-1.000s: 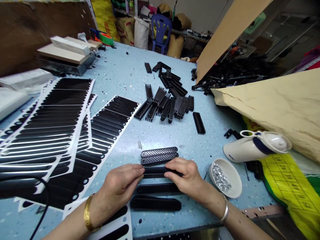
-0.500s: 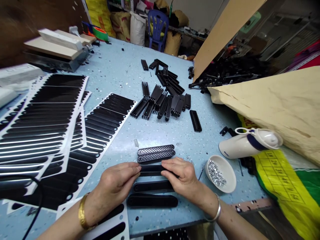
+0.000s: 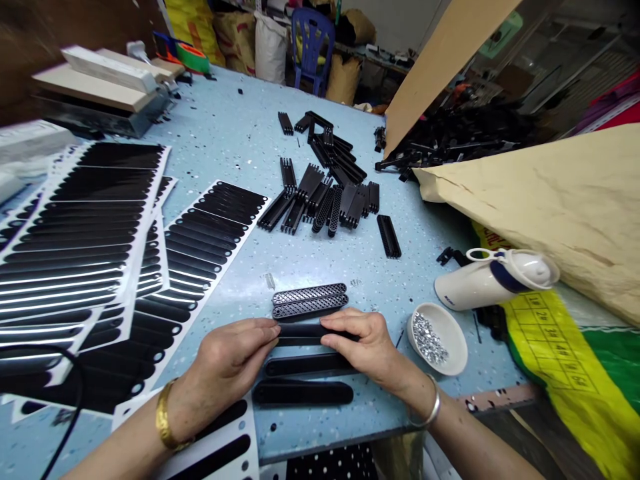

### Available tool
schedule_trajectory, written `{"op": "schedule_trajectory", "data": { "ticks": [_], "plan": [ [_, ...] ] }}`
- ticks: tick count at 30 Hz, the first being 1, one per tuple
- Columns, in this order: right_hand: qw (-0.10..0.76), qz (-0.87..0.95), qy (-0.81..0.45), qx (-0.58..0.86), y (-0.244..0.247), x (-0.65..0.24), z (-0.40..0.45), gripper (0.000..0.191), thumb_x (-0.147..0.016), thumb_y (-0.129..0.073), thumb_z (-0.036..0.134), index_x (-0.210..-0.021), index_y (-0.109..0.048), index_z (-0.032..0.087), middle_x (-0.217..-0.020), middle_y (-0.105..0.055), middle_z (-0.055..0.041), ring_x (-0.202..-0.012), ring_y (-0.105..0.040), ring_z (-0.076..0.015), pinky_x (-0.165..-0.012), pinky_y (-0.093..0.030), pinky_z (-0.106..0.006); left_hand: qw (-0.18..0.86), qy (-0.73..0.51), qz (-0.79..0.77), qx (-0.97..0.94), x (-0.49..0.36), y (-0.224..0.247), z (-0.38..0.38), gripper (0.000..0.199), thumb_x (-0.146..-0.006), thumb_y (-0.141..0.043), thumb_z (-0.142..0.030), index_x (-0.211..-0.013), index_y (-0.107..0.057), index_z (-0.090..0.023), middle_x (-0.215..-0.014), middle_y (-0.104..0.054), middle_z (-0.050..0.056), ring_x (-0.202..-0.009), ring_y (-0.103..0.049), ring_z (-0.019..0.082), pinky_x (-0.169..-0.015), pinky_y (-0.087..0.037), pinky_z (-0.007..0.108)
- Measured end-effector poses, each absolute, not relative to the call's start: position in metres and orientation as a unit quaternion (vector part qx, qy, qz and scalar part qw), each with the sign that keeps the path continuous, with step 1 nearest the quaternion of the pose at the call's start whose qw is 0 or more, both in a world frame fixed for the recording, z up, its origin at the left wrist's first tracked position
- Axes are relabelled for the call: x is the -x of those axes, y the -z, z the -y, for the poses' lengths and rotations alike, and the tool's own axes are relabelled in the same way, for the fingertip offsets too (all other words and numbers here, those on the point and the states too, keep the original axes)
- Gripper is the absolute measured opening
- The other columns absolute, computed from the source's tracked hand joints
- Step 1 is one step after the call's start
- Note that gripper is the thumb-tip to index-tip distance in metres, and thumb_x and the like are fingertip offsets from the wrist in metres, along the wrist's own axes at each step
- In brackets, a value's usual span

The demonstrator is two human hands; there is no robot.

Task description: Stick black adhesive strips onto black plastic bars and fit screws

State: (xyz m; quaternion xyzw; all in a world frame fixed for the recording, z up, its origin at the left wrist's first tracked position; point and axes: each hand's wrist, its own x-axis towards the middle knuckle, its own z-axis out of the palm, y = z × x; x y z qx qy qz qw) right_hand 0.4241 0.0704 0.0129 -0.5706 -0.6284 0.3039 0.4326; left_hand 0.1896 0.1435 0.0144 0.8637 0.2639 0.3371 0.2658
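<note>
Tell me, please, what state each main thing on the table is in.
Black bar: held in both hands.
Left hand: gripping the bar's left end.
Right hand: gripping toward its right end.
Two textured bars: side by side, patterned faces up.
White bowl: upright, holding metal pieces.
White bottle: lid on.
Black-strip sheets: overlapping.
Black pieces beyond: mostly heaped.

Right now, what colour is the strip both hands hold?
The strip is black, in the head view.
</note>
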Motion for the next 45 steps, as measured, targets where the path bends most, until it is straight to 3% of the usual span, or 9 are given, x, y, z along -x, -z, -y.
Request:
{"op": "schedule_trajectory", "data": {
  "ticks": [7,22,36,41,45],
  "plan": [
    [0.367,0.708,-0.193,0.571,-0.019,-0.421,-0.065,0.022,-0.083,-0.066,0.015,-0.101,-0.075,0.022,-0.098,-0.076,-0.0074,-0.087,-0.072,-0.0233,-0.078,-0.057,-0.041,0.268,-0.340,-0.266,-0.861,-0.192,-0.016,-0.144,0.017,-0.089,-0.056,-0.016,-0.095,-0.071,-0.021,-0.091,-0.077,0.004,-0.080,-0.074,0.017,-0.074,-0.061,0.024],
    [0.447,0.610,-0.299,0.582,-0.010,-0.423,-0.066,0.020,-0.075,-0.075,0.019,-0.094,-0.076,0.026,-0.090,-0.077,-0.0046,-0.080,-0.072,-0.0193,-0.074,-0.060,-0.037,0.262,-0.333,-0.260,-0.868,-0.190,-0.016,-0.144,0.017,-0.089,-0.055,-0.017,-0.095,-0.071,-0.020,-0.092,-0.077,0.004,-0.081,-0.074,0.017,-0.075,-0.060,0.023],
    [0.384,0.689,-0.236,0.567,-0.014,-0.425,-0.063,0.024,-0.080,-0.071,0.017,-0.103,-0.074,0.021,-0.101,-0.075,-0.0083,-0.091,-0.071,-0.0212,-0.084,-0.057,-0.039,0.273,-0.318,-0.269,-0.867,-0.189,-0.018,-0.143,0.017,-0.090,-0.055,-0.019,-0.093,-0.072,-0.019,-0.092,-0.077,0.004,-0.082,-0.073,0.017,-0.078,-0.059,0.024],
    [0.391,0.618,-0.288,0.618,-0.019,-0.435,-0.060,0.026,-0.073,-0.076,0.020,-0.100,-0.075,0.020,-0.092,-0.076,-0.0063,-0.081,-0.071,-0.0192,-0.075,-0.058,-0.034,0.274,-0.316,-0.262,-0.870,-0.189,-0.017,-0.145,0.018,-0.091,-0.054,-0.021,-0.094,-0.071,-0.019,-0.092,-0.077,0.004,-0.082,-0.073,0.017,-0.077,-0.059,0.024],
    [0.414,0.555,-0.256,0.675,-0.023,-0.447,-0.052,0.014,-0.080,-0.067,0.021,-0.090,-0.075,0.017,-0.084,-0.075,-0.0070,-0.070,-0.068,-0.0171,-0.065,-0.056,-0.031,0.282,-0.308,-0.259,-0.871,-0.188,-0.015,-0.147,0.018,-0.092,-0.053,-0.021,-0.096,-0.070,-0.019,-0.094,-0.076,0.004,-0.083,-0.073,0.016,-0.079,-0.058,0.023]
  ]
}}
